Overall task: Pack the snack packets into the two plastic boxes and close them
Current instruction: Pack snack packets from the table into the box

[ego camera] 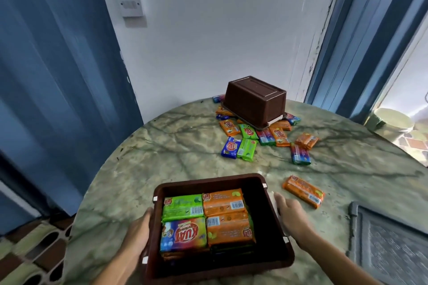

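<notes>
Lone orange packet lies just right of the open box, nearest the right hand.

The left hand [139, 231] grips the brown box [273, 259] by its left wall; the right hand [290, 217] rests loose-fingered beside the right rim, holding nothing. The orange packet [303, 191] sits ahead-right, long axis diagonal; the loose pile [254, 139] surrounds the upturned box [254, 99] far off.

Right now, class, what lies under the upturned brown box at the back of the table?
The upturned brown box rests on scattered snack packets; orange, green and blue ones poke out round its rim. Whatever sits beneath its middle is covered and cannot be seen.
</notes>
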Motion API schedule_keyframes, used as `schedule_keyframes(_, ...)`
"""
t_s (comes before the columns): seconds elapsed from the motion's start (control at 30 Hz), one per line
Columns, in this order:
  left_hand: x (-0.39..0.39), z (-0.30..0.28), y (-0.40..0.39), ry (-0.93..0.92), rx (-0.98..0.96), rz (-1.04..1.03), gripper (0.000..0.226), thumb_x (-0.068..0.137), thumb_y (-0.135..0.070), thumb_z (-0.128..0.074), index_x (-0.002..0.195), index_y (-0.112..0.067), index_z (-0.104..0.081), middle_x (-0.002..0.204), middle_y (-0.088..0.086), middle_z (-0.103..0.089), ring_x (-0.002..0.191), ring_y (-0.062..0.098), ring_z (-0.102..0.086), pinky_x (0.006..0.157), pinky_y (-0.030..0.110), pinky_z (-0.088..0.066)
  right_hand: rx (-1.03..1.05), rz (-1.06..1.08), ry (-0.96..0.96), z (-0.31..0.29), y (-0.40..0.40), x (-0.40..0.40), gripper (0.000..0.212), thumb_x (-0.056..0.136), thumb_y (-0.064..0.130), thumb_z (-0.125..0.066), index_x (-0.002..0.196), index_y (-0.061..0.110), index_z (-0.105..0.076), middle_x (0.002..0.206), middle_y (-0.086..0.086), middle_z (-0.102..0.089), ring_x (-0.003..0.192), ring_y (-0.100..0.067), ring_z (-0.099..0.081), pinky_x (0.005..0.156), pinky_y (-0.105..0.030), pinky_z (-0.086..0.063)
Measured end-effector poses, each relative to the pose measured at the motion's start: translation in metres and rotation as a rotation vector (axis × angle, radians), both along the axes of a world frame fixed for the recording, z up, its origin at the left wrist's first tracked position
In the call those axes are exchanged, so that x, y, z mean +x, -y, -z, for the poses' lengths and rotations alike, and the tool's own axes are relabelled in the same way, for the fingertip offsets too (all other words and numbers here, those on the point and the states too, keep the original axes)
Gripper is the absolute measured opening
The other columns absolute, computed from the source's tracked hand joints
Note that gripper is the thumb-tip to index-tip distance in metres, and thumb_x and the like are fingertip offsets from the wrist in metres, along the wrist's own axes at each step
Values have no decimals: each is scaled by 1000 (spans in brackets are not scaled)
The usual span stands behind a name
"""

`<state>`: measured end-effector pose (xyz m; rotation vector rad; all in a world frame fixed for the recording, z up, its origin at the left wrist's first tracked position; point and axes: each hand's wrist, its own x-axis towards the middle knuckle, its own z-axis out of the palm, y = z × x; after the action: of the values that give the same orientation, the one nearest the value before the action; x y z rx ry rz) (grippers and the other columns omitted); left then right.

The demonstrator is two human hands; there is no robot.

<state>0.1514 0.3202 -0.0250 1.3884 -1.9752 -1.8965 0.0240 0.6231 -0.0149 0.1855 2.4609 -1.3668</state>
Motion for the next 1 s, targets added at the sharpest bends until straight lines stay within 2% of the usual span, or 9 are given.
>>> schedule_keyframes(0.1, 2, -4, 3, -5, -373, 128, 47, 82, -52, -52, 87, -8, -69, 89, 13, -72, 88, 33, -67, 83, 47, -51, 303, -182, -331, -12, -6, -1, 21, 99, 22, -47, 101, 10, -63, 93, -6, -66, 88, -23, -62, 76, -36, -51)
schedule_keyframes(0.17, 7, -20, -1, -43, -901, 196, 38, 83, -41, -62, 106, -11, -64, 107, 7, -64, 105, 27, -58, 89, 41, -46, 330, -305, -634, -29, -1, 5, 32, 94, 19, -53, 126, 13, -55, 116, -3, -60, 106, -17, -55, 83, -30, -49)
schedule_keyframes(0.23, 9, -42, -23, -163, -1133, 460, 49, 80, -48, -66, 119, -18, -62, 118, -4, -56, 112, 15, -51, 91, 33, -44, 288, -557, -734, -49, 14, 16, 39, 94, 22, -53, 132, 19, -50, 123, 3, -52, 110, -11, -49, 84, -25, -46)
schedule_keyframes(0.33, 5, -44, -53, 107, -1088, 1072, 82, 71, -66, -64, 140, -30, -42, 149, -10, -31, 137, 11, -29, 111, 37, -34, 536, -1036, -628, -42, 48, 25, 56, 89, 31, -57, 141, 23, -38, 143, -5, -37, 130, -24, -36, 99, -39, -43)
schedule_keyframes(0.4, 0, -32, -55, 325, -1152, 1217, 99, 71, -52, -74, 150, -29, -19, 160, -4, -2, 147, 18, -6, 116, 40, -22, 722, -1172, -571, -29, 65, 27, 72, 85, 39, -63, 146, 19, -29, 152, -15, -24, 137, -33, -26, 106, -45, -35)
schedule_keyframes(0.47, -5, -29, -49, 387, -1199, 1248, 110, 69, -49, -78, 152, -25, -10, 161, 1, 4, 147, 21, 0, 116, 42, -21, 803, -1193, -540, -19, 77, 26, 86, 79, 48, -68, 147, 18, -25, 152, -17, -23, 138, -35, -24, 108, -48, -31)
schedule_keyframes(0.73, -27, -30, -37, 284, -1374, 1312, 90, 67, -53, -77, 143, -24, -39, 145, 6, -42, 124, 25, -41, 100, 36, -39, 908, -1177, -642, -17, 92, 23, 79, 79, 50, -68, 145, 21, -35, 140, -15, -40, 128, -36, -37, 92, -45, -47)
schedule_keyframes(0.87, -33, -42, -25, 329, -1162, 1330, 75, 70, -52, -76, 136, -27, -50, 124, 8, -54, 111, 23, -44, 92, 37, -46, 803, -1188, -560, -16, 89, 21, 61, 83, 56, -60, 139, 36, -46, 143, -9, -40, 131, -34, -36, 102, -40, -40)
schedule_keyframes(1.0, -29, -42, -41, 340, -1286, 1351, 73, 68, -46, -79, 127, -16, -49, 122, 12, -53, 107, 25, -46, 91, 37, -47, 829, -1165, -599, -4, 79, 27, 75, 79, 60, -62, 143, 31, -36, 149, -12, -31, 136, -35, -28, 105, -46, -39)
